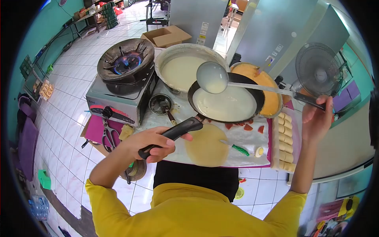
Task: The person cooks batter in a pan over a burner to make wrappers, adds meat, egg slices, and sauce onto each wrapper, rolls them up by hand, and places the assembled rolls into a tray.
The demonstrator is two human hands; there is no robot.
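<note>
My left hand [156, 144] is wrapped round the black handle of a frying pan [260, 100], held above the table. Pale liquid batter [225, 106] covers most of the pan's bottom. In my right hand [318, 118] is the dark handle end of a ladle [212, 75], whose bowl hangs over the pan's far left edge with a little batter inside. Behind the pan stands a large pot of batter [181, 71]. Below it on the table lies a thin round crepe [205, 148], beside a green-handled knife [239, 149] and a halved boiled egg [259, 151].
A gas stove [118, 98] at the left has its burner [126, 63] lit with a blue flame. Scissors [109, 134] lie before it, near a small pan with a brush [161, 104]. At the right are a bowl of orange mixture [272, 104], rolled pieces [285, 138] and a fan [319, 69].
</note>
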